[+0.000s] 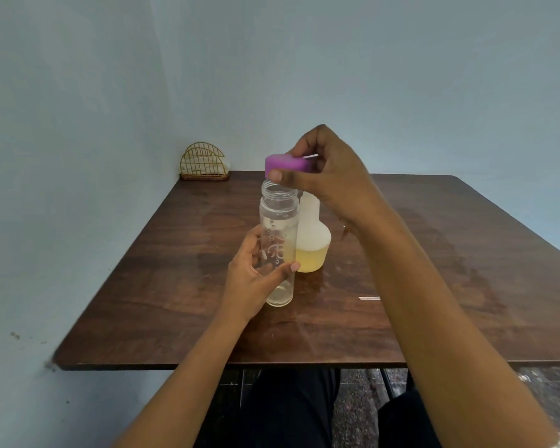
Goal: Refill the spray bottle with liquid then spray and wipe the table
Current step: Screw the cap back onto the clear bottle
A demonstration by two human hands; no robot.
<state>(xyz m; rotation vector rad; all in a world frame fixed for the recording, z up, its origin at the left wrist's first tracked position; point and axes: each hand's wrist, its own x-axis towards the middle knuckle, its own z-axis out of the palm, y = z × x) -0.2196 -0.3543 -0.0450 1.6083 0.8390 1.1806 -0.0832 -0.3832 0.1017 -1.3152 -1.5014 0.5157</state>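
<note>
Clear bottle (pixel 278 244) in left hand (pixel 251 279), purple cap (pixel 286 164) in right hand (pixel 333 179).

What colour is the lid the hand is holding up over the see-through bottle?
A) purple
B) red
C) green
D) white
A: the right hand pinches a purple lid just above the open mouth of the clear bottle, which the left hand steadies on the table.
</note>
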